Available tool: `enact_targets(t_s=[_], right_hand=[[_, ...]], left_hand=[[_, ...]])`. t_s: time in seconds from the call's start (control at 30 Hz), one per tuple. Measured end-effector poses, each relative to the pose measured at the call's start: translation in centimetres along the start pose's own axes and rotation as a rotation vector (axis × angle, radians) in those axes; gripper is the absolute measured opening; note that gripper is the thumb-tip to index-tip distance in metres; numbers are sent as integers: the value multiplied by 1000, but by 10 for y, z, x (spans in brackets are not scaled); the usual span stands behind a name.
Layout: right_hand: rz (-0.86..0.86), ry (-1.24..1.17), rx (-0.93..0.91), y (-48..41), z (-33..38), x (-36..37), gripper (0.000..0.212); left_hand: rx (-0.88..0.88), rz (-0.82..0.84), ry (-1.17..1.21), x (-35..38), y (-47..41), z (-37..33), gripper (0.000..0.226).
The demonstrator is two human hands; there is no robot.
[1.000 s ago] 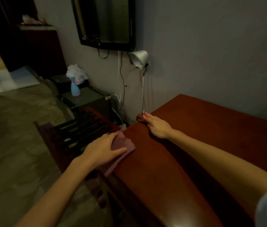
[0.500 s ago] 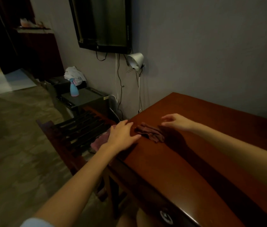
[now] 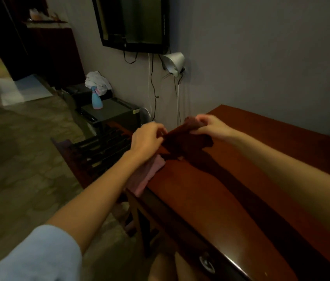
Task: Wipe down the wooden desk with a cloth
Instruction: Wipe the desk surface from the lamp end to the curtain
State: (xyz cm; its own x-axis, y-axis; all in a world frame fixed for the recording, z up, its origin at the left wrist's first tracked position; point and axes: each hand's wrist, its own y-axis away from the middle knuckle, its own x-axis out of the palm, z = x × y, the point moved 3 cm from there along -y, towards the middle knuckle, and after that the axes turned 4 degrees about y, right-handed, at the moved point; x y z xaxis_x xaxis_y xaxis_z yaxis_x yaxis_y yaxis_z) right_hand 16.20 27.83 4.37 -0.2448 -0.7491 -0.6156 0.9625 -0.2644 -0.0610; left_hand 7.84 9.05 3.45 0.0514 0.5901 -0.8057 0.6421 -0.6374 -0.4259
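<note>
Currently both hands hold one dark cloth [image 3: 186, 138] above the far left corner of the surface [image 3: 221, 189]. The left hand [image 3: 148, 140] has its fingers curled and pinches the near-left end of the cloth. The right hand [image 3: 210, 126] has its fingers curled round the far end, which shows bunched above the knuckles. The cloth spans the gap between the two hands as a taut upper band, with its lower part hanging loose toward the surface. Whether the hanging part touches the wood cannot be told; a dark shadow lies on the surface directly under it.

A second, pink cloth [image 3: 148, 175] lies folded across the left edge of the surface, directly under the left wrist, with part of it drooping past the edge. Contact between wrist and pink cloth cannot be told.

Beyond the left edge stands a dark slatted rack [image 3: 99, 147]. Further along the wall a blue spray bottle [image 3: 96, 100] stands on a low dark cabinet [image 3: 111, 112]. A white lamp [image 3: 173, 61] hangs on the wall below a wall-mounted screen [image 3: 135, 23], above the far left corner.
</note>
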Motion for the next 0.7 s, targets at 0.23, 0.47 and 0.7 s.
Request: enact_targets(t_s=[0.23,0.47,0.7], right_hand=[[536,422,-58,45,6,48,74],[889,430,14,72,29,60,57],[774,290,-7,35,48,81,57]], left_hand=[[-304,349,-46,-10,45,54,85],[-652,381,48,2,76,79,104],[-703,275,100,-23,88,88,67]])
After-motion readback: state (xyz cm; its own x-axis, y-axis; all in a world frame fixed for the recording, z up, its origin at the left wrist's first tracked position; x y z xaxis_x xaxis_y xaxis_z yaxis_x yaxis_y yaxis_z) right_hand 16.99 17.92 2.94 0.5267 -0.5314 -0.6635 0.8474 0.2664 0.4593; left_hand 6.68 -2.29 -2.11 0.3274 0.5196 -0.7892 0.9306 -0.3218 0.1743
